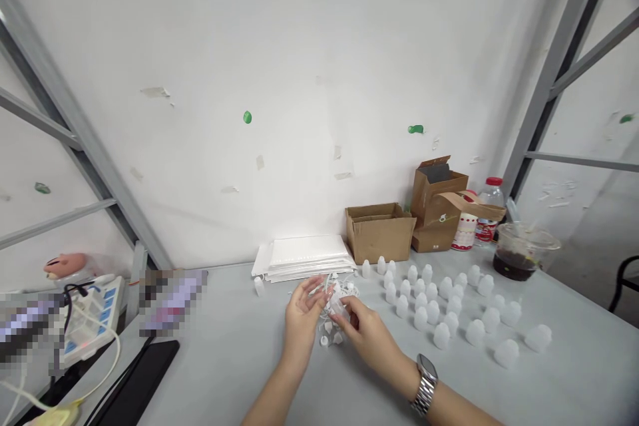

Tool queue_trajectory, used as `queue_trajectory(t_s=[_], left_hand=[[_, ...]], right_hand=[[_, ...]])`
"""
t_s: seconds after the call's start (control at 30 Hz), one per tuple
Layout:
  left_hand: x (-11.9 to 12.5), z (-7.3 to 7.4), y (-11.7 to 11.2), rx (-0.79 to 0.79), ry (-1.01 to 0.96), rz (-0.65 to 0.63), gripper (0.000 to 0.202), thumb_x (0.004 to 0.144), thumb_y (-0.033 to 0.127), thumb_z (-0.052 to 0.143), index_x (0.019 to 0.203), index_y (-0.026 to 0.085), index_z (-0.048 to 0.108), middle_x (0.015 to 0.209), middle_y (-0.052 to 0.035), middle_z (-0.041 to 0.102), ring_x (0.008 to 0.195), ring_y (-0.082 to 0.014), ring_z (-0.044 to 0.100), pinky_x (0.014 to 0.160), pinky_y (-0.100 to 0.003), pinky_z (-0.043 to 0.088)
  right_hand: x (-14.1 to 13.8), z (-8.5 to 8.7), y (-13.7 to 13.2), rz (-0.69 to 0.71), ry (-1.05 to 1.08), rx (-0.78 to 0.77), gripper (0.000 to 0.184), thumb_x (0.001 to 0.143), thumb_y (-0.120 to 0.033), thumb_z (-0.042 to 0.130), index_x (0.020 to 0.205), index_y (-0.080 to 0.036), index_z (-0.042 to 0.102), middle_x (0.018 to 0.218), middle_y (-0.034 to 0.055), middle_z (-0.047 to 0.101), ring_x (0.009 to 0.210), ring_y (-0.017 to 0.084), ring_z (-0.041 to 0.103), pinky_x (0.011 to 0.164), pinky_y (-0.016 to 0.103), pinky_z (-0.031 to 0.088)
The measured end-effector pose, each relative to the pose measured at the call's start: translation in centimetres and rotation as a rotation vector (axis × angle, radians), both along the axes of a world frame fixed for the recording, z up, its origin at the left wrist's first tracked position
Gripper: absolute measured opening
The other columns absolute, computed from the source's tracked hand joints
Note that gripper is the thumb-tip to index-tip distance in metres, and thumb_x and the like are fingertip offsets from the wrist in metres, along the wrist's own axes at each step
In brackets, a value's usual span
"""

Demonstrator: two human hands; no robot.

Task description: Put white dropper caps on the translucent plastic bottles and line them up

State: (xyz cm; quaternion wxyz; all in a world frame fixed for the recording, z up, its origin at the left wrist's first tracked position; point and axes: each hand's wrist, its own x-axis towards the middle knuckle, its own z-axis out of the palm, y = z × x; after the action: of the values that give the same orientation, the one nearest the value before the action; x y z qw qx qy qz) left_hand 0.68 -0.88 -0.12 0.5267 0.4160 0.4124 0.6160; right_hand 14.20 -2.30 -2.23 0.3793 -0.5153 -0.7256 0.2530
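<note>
Pinching a plastic piece, R hand's fingers prob. steady it; L hand's fingers half-curled, hold unclear.

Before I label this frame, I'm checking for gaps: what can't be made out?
Head view:
Clear piece: exact shape; small, partly covered by the right hand.
White pile: partly hidden by the left hand.
Cardboard box: floor hidden by its front wall.
Lilac patch: blurred by pixelation.
Black frame: cut off by the right edge.
</note>
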Motion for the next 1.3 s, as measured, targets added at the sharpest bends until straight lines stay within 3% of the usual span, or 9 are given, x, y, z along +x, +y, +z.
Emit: queue_trajectory(t_s=[0.17,0.43,0.7,0.8,0.9,1.0,1.13,1.2,1.3], left_hand=[[0.2,0.0,-0.3,-0.128,-0.131,-0.102,0.05,0.058,0.031,0.073,0.102,0.017,0.055,0.095,-0.0121,0.068,0.098,-0.0253,0.06,0.086,-0.036,0.043],[0.4,0.8,-0.6,-0.185,-0.281,-0.266,0.031,0.061,0.027,0.072,0.088,0.016,0.063,0.089,-0.0071,0.068,0.09,-0.0188,0.06,0.081,-0.029,0.044],[-0.1,1.6,-1.0,-0.171,-0.195,-0.381,0.03,0.065,0.038,0.068,0.081,0.013,0.067,0.097,-0.012,0.066,0.063,-0.0135,0.057,0.047,-0.023,0.04],[-0.2,1.6,-1.0,-0.167,-0.159,-0.397,0.034,0.064,0.04,0.067,0.083,0.011,0.067,0.099,-0.0138,0.065,0.056,-0.0125,0.056,0.041,-0.022,0.036],[-0.1,1.5,-0.8,-0.174,-0.144,-0.362,0.032,0.063,0.037,0.069,0.083,0.011,0.068,0.095,-0.0134,0.067,0.067,-0.0163,0.06,0.052,-0.024,0.043],[0.2,1.5,-0.8,-0.186,-0.133,-0.279,0.027,0.06,0.03,0.072,0.078,0.012,0.069,0.091,-0.0117,0.069,0.086,-0.0202,0.061,0.075,-0.027,0.045],[0.5,1.5,-1.1,-0.195,-0.145,-0.234,0.027,0.057,0.029,0.074,0.077,0.012,0.069,0.092,-0.0119,0.069,0.092,-0.0234,0.06,0.082,-0.032,0.043],[0.6,1.6,-1.2,-0.194,-0.168,-0.247,0.027,0.057,0.03,0.074,0.076,0.012,0.069,0.092,-0.0124,0.069,0.094,-0.0241,0.06,0.084,-0.033,0.043],[0.3,1.7,-1.2,-0.201,-0.206,-0.3,0.026,0.057,0.03,0.075,0.075,0.012,0.069,0.094,-0.013,0.069,0.093,-0.0234,0.06,0.083,-0.032,0.043]], right_hand=[[-0.3,-0.2,0.0,-0.037,0.039,0.045,0.019,0.081,-0.037,0.051,0.084,-0.019,0.053,0.063,-0.0011,0.058,0.054,0.013,0.051,0.052,0.023,0.04],[-0.2,-0.5,-0.3,-0.062,-0.003,0.24,0.023,0.083,-0.038,0.047,0.075,-0.017,0.053,0.064,0.002,0.057,0.057,0.014,0.049,0.055,0.024,0.039],[-0.7,0.8,-0.2,0.26,0.526,-0.24,0.033,0.08,-0.048,0.048,0.078,-0.017,0.058,0.062,-0.0002,0.058,0.052,0.012,0.051,0.052,0.024,0.042],[-0.9,0.6,0.1,0.329,0.617,-0.33,0.036,0.078,-0.052,0.049,0.076,-0.016,0.056,0.06,-0.0003,0.058,0.049,0.012,0.051,0.05,0.025,0.042],[-0.8,0.5,0.1,0.209,0.519,-0.25,0.033,0.076,-0.05,0.053,0.073,-0.017,0.054,0.06,-0.0007,0.057,0.052,0.012,0.051,0.051,0.024,0.041],[-0.5,0.4,-0.3,0.001,0.249,-0.007,0.026,0.077,-0.042,0.055,0.069,-0.018,0.052,0.062,-0.0003,0.055,0.056,0.013,0.048,0.053,0.025,0.038],[-0.4,0.1,-0.7,-0.134,0.012,0.3,0.022,0.081,-0.036,0.05,0.069,-0.018,0.053,0.064,0.0019,0.053,0.062,0.015,0.048,0.06,0.027,0.037],[-0.5,0.1,-0.7,-0.129,0.029,0.314,0.021,0.082,-0.035,0.049,0.07,-0.018,0.053,0.064,0.0018,0.053,0.061,0.015,0.047,0.06,0.027,0.037],[-0.6,0.4,-0.5,-0.043,0.224,0.09,0.022,0.078,-0.039,0.054,0.07,-0.018,0.054,0.061,-0.0002,0.053,0.056,0.013,0.046,0.055,0.025,0.037]])
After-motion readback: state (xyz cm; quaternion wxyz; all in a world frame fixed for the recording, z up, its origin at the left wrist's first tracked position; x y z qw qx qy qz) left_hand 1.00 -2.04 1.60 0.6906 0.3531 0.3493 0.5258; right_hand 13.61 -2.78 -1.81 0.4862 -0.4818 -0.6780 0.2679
